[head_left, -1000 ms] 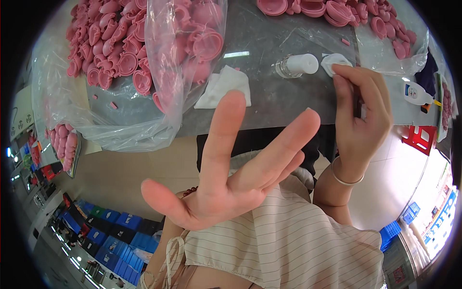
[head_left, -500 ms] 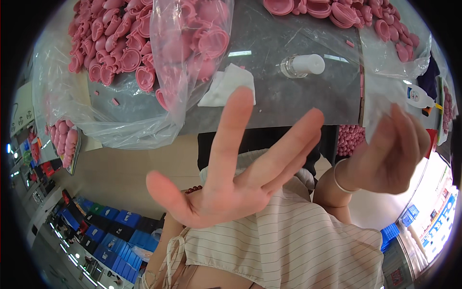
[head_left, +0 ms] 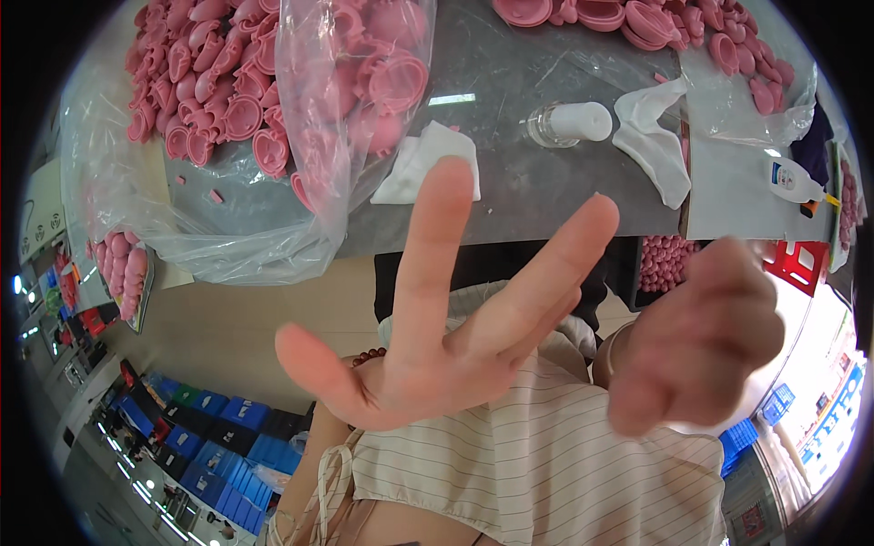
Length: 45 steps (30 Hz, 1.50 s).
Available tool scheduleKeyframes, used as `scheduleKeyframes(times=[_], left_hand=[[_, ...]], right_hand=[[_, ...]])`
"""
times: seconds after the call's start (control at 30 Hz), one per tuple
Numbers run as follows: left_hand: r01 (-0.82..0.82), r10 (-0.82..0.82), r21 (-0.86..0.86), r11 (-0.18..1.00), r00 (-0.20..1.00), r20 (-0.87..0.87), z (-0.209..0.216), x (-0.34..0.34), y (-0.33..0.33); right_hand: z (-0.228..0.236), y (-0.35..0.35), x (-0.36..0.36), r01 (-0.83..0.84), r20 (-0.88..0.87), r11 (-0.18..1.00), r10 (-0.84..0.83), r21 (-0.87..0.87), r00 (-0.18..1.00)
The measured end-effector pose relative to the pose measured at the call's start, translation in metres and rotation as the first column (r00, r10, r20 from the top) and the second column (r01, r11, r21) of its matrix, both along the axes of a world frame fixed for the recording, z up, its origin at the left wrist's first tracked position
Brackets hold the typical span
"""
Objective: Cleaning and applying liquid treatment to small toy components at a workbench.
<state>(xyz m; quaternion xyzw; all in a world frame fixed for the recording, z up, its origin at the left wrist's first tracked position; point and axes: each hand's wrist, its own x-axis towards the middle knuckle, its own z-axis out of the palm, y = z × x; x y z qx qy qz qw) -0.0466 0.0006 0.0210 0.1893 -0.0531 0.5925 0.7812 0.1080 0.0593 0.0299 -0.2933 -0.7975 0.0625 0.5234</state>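
Observation:
My left hand [head_left: 437, 355] is held palm up in front of my striped top, its thumb, index and other fingers spread, with nothing in it. Its index fingertip overlaps a folded white cloth [head_left: 410, 168] lying on the grey table. To the right, my right hand [head_left: 701, 341] is curled into a loose fist and blurred; whether anything is inside is hidden. Beyond it, a second white cloth [head_left: 651, 136] lies crumpled near the table's right edge. A clear bottle with a white cap [head_left: 578, 122] lies between the cloths.
A clear plastic bag [head_left: 264, 259] of pink hollow moulded parts [head_left: 241, 114] covers the far left. More pink parts [head_left: 651, 27] are heaped at the far right. A white squeeze bottle [head_left: 792, 179] stands near a red stool [head_left: 801, 267]. Blue bins [head_left: 209, 455] line the lower left.
My right hand has drawn back toward me and curled tighter. The second white cloth, a blur by that hand before, now lies on the table. My left hand has hardly moved.

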Motion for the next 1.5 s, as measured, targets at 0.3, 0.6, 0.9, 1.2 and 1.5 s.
scheduleKeyframes(times=[0.3, 0.6, 0.9, 1.2, 1.5], left_hand=[[-0.398, 0.449, 0.258, 0.881, 0.874, -0.185, -0.016, 0.019, -0.009], [-0.350, 0.548, 0.448, 0.823, 0.697, -0.462, -0.014, 0.013, -0.003], [-0.308, 0.616, 0.542, 0.782, 0.518, -0.594, -0.012, 0.011, -0.003], [-0.246, 0.667, 0.621, 0.745, 0.296, -0.683, -0.008, 0.000, -0.010], [-0.117, 0.634, 0.624, 0.773, 0.098, -0.767, 0.001, 0.005, -0.019]], right_hand=[[-0.007, -0.018, -0.036, -0.276, -0.203, 0.960, 0.261, -0.048, 0.944], [-0.004, -0.022, -0.035, -0.284, -0.182, 0.958, 0.272, -0.039, 0.945], [0.000, -0.022, -0.034, -0.279, -0.160, 0.959, 0.269, -0.048, 0.950], [0.002, -0.026, -0.041, -0.198, -0.172, 0.978, 0.185, -0.059, 0.968], [0.005, -0.026, -0.039, -0.260, -0.183, 0.962, 0.242, -0.083, 0.953]])
